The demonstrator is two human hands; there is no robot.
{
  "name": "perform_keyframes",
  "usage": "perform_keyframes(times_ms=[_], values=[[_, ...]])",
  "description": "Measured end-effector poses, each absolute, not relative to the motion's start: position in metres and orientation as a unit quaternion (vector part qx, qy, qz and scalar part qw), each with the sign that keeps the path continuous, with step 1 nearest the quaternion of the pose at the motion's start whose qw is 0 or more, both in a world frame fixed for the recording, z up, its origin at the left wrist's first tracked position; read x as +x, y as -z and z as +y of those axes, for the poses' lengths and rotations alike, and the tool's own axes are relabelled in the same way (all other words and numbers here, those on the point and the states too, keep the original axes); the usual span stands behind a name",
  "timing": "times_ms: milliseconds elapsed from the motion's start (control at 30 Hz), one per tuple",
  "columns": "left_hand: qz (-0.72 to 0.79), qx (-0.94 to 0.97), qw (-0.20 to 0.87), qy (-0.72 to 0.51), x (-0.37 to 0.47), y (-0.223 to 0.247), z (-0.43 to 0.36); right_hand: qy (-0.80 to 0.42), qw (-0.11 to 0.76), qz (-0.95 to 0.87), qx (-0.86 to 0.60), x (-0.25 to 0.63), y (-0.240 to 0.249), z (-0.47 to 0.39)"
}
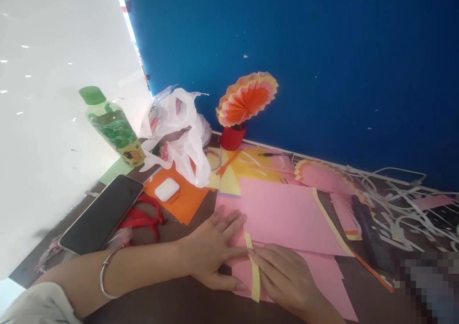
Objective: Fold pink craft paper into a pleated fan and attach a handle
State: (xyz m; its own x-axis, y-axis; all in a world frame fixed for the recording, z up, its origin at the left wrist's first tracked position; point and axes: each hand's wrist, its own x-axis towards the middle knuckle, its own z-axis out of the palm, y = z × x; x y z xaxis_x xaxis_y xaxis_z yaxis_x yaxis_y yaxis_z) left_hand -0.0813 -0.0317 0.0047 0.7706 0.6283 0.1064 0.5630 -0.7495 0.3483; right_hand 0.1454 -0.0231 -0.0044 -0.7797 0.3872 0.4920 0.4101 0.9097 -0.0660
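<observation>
My left hand [215, 250] lies palm down with its fingers spread on pink paper, its fingertips beside a narrow yellow strip. The yellow strip [255, 278] runs across the pink paper near the front of the table. From the right, my right hand [283, 276] rests on the strip and the paper, its fingers together and the fingertips touching the strip's left side near my left index finger. Behind both hands lies a larger pink sheet [287, 214] with a yellow edge on its right. More pink paper [326, 276] shows under and beyond my right hand.
At the left are a phone [102, 214], red scissors [143, 218], a white case [167, 189] on orange paper [186, 204], a bottle [116, 130] and a plastic bag [190, 147]. A paper fan [247, 101] stands behind; pink folded paper [322, 175] and cables [390, 209] lie right.
</observation>
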Motion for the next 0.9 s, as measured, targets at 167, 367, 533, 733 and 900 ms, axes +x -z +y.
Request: perform_keyframes(times_ms=[167,367,533,733,900], values=[[0.314,0.93,0.155,-0.115,-0.081,-0.005,-0.031,-0.04,0.244,-0.945,-0.213,0.153,0.002,-0.028],[0.31,0.932,0.149,-0.112,-0.082,-0.002,-0.031,0.003,0.246,-0.951,-0.188,0.164,0.009,-0.034],[0.312,0.932,0.146,-0.111,-0.082,-0.001,-0.031,-0.094,0.255,-0.937,-0.219,0.152,-0.002,-0.035],[0.315,0.934,0.136,-0.104,-0.082,-0.001,-0.031,-0.351,0.29,-0.759,-0.466,0.125,-0.017,-0.011],[0.311,0.935,0.135,-0.107,-0.082,-0.005,-0.031,-0.472,0.239,-0.7,-0.48,0.116,-0.016,0.011]])
